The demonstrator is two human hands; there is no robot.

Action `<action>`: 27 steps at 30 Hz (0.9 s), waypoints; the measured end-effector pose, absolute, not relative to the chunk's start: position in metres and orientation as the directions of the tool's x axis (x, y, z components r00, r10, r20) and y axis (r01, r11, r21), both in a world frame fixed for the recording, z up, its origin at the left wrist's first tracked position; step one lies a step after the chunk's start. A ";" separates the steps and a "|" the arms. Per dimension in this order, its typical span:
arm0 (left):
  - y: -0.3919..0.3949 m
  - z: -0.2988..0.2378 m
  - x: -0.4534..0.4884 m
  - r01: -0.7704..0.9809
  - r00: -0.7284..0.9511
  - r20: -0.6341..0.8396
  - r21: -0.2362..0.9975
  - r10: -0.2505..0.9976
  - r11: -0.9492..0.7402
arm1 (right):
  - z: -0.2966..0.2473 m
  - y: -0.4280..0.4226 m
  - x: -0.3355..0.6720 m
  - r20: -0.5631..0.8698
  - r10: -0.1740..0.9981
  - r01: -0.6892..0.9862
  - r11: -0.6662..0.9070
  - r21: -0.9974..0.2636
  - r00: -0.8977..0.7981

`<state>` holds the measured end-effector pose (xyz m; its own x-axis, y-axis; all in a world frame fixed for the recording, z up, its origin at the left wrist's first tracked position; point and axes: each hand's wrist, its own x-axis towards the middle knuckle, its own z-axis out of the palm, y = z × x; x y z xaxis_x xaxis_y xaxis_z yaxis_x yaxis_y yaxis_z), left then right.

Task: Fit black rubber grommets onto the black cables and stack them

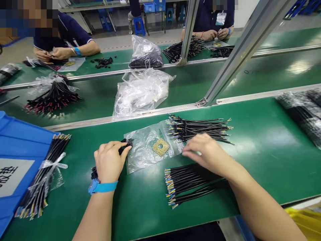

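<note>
My left hand (110,160), a blue band on its wrist, pinches a small black plastic part (128,142) at the left edge of a clear plastic bag. More black parts (94,173) show beside the wrist, mostly covered by the hand. On the bag (140,147) lies a yellowish square sponge (161,147) with a round hole. My right hand (208,152) hovers between two groups of black cables, fingers loosely bent and slightly apart, with nothing visible in them. Farther back, cables with black parts (200,129) are heaped; nearer, cables with coloured wire ends (193,180) lie side by side.
A blue bin (22,140) stands at left beside a tied cable bundle (45,174). Wrapped cables (301,113) lie at right. A metal post (233,50) rises from the rail behind the bench. Crumpled plastic bags (142,90) lie beyond it. Two co-workers sit opposite, hands at work.
</note>
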<state>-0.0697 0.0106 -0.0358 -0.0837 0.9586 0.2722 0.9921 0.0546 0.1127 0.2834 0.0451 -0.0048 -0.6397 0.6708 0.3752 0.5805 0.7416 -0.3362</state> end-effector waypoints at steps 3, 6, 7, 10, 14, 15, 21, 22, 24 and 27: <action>0.011 -0.039 -0.074 0.985 -0.016 0.278 0.169 0.960 -0.033 | -0.004 0.034 0.275 0.129 0.630 0.522 0.727 -0.447 -0.766; 0.009 -0.039 -0.070 0.965 0.085 0.300 0.214 0.950 -0.154 | -0.007 0.030 0.270 0.022 0.607 0.529 0.709 -0.467 -0.794; 0.008 -0.038 -0.067 0.956 0.124 0.306 0.219 0.944 -0.197 | -0.007 0.029 0.269 -0.001 0.607 0.539 0.705 -0.461 -0.795; 0.004 -0.035 -0.057 0.918 0.235 0.275 0.253 0.932 -0.306 | -0.009 0.027 0.266 -0.038 0.613 0.569 0.706 -0.422 -0.789; 0.001 -0.028 -0.056 0.850 0.279 0.207 0.401 0.938 -0.341 | -0.009 0.023 0.263 0.005 0.608 0.567 0.743 -0.357 -0.794; 0.000 -0.026 -0.058 0.840 0.267 0.205 0.430 0.942 -0.331 | -0.010 0.023 0.263 0.021 0.606 0.563 0.752 -0.343 -0.796; 0.001 -0.024 -0.062 0.808 0.311 0.179 0.467 0.933 -0.359 | -0.018 0.031 0.263 0.065 0.726 0.628 0.634 -0.451 -0.685; 0.001 -0.027 -0.059 0.809 0.319 0.179 0.459 0.931 -0.366 | -0.020 0.032 0.262 0.095 0.745 0.621 0.612 -0.490 -0.660; 0.001 -0.035 -0.052 0.816 0.320 0.184 0.445 0.929 -0.369 | -0.026 0.035 0.260 0.172 0.757 0.583 0.608 -0.539 -0.630; 0.001 -0.043 -0.046 0.834 0.304 0.185 0.424 0.935 -0.354 | -0.036 0.036 0.254 0.264 0.738 0.575 0.658 -0.487 -0.621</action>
